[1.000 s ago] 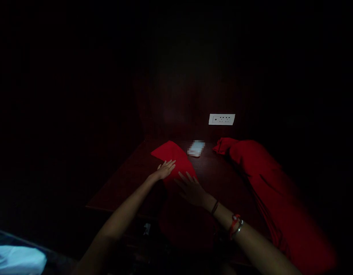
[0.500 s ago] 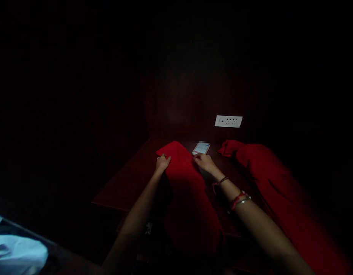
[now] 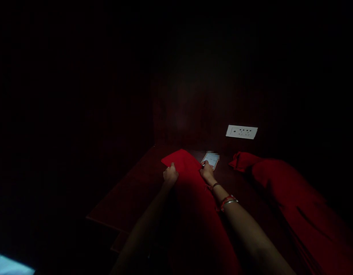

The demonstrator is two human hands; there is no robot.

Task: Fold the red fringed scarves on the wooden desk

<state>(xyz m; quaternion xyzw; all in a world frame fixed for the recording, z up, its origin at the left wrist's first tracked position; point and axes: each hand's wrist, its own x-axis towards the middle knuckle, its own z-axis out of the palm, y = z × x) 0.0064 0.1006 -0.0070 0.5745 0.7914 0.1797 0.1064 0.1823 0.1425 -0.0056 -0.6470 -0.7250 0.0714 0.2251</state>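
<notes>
A long strip of red cloth (image 3: 190, 194) lies on the dark wooden table (image 3: 127, 202), its far end coming to a blunt point. At the cloth's left edge my left hand (image 3: 170, 175) is closed, pinching the fabric with the thumb on top. Opposite it, my right hand (image 3: 207, 173) grips the right edge between thumb and fingers, close to a phone (image 3: 211, 159) with a lit screen. Bracelets circle the right wrist and forearm. The near part of the cloth fades into shadow.
A second heap of red cloth (image 3: 285, 183) stretches along the right side. On the back wall is a white socket panel (image 3: 242, 132). Something pale (image 3: 10, 265) shows at the lower left corner. The surroundings are very dark.
Both hands lay flat on the red cloth, then moved out to its two edges and closed on them. The cloth's near part now reaches further along toward me. The view has shifted slightly.
</notes>
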